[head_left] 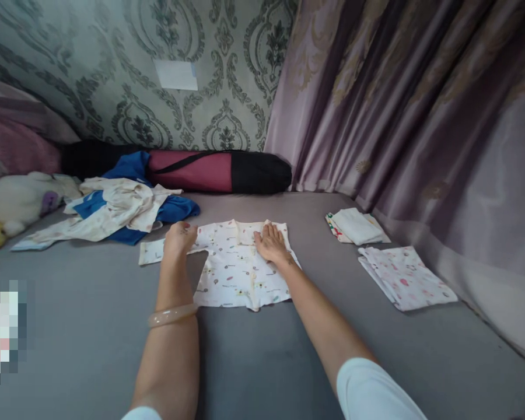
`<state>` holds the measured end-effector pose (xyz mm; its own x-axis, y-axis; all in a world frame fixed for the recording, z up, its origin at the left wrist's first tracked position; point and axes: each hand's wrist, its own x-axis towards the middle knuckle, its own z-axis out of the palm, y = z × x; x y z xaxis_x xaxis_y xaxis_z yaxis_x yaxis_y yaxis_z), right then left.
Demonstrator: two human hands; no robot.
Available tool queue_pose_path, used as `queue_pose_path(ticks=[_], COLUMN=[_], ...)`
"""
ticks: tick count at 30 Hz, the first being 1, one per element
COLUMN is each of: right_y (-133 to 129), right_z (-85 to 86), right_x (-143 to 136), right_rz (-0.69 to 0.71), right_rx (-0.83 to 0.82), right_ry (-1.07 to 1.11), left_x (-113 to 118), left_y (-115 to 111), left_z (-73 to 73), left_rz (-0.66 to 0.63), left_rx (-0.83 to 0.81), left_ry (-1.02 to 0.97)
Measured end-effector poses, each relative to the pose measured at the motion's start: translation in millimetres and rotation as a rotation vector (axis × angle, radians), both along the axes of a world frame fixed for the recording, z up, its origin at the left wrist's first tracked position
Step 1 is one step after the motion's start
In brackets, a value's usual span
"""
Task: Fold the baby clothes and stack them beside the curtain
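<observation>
A small white printed baby shirt lies spread on the grey bed sheet, its left sleeve stretched out sideways. My left hand is over that sleeve, fingers curled and closed on the cloth; the fingertips are partly hidden. On the upper right of the shirt my right hand rests flat with fingers extended. The right side of the shirt looks folded in, with no sleeve showing there.
Folded clothes lie at the right, with a smaller folded stack behind. A crumpled clothes pile and a plush toy are at the left. Against the wall lies a red-black long bag; a curtain hangs at right.
</observation>
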<state>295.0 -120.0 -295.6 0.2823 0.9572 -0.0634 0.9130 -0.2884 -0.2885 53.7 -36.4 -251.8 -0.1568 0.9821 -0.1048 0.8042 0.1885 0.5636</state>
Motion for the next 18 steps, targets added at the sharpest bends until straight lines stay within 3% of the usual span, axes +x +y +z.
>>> queue_pose_path(ticks=[6,9,13,15,18], right_y=[-12,-17,-17,-17,-16], right_z=[0.9,-2.8,-0.9,2.7,7.3], right_x=[23,31,36,40,47], right_rz=[-0.143,-0.15,-0.189,-0.202,-0.198], right_rx=[0.099,0.031,0.074,0.127,0.22], right_ry=[-0.105,-0.062,0.04,0.075,0.109], left_x=[0,-3,-17,-30,-52], left_y=[-2,0,0,-4,-14], left_z=[6.7,6.9,2.2,-2.2,-10.9], left_rz=[-0.028,-0.039,-0.029,0.019,0.204], left_rx=[0.062,0.043,-0.019,-0.013,0.047], left_ry=[0.038,0.068,0.125,0.182,0.247])
